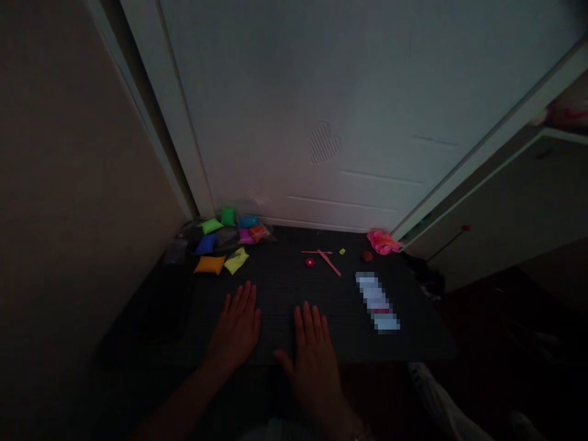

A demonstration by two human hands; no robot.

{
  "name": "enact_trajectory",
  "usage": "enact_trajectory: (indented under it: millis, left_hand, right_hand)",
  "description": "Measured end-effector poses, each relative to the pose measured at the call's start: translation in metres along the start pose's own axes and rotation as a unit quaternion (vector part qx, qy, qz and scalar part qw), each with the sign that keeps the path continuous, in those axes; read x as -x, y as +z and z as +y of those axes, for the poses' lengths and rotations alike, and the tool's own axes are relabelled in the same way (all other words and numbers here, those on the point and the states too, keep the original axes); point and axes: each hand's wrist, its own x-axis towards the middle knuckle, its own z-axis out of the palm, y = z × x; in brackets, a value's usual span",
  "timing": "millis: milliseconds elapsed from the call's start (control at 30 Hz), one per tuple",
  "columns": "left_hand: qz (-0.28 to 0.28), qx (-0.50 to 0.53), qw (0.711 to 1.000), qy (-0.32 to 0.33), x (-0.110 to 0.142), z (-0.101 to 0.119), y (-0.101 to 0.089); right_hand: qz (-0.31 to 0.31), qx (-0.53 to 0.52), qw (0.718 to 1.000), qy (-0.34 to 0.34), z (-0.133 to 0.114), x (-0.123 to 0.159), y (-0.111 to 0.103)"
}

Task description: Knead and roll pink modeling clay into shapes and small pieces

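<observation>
My left hand point(236, 324) lies palm down on the dark table point(275, 288), fingers stretched out, holding nothing. Beside it, my right hand point(315, 352) rests flat near the front edge with the thumb spread. Beyond the left hand are a yellow packet point(236, 261) and an orange packet point(210, 265). Past the right hand lie a small red piece with a pale centre point(310, 263), two thin pink sticks point(329, 263) that cross, and a tiny yellow-green bit point(342, 252). A reddish-brown lump point(367, 256) sits farther right.
Green, blue and pink packets point(227, 216) cluster at the back left with clear plastic. A pink ruffled item point(383, 242) stands at the back right corner. A blurred pale strip point(377, 303) lies at right. A white panel with a heart pattern point(324, 144) rises behind the table.
</observation>
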Motion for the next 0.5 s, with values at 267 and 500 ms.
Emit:
enact_trajectory:
  millis: [267, 500]
  left_hand:
    - [0.007, 0.005, 1.0, 0.002, 0.0, -0.001, 0.001]
    - [0.008, 0.003, 1.0, 0.001, 0.0, -0.002, 0.003]
  right_hand:
    - [-0.025, 0.008, 0.999, 0.041, 0.01, -0.089, -0.01]
    - [-0.012, -0.005, 1.0, -0.005, 0.001, -0.007, -0.002]
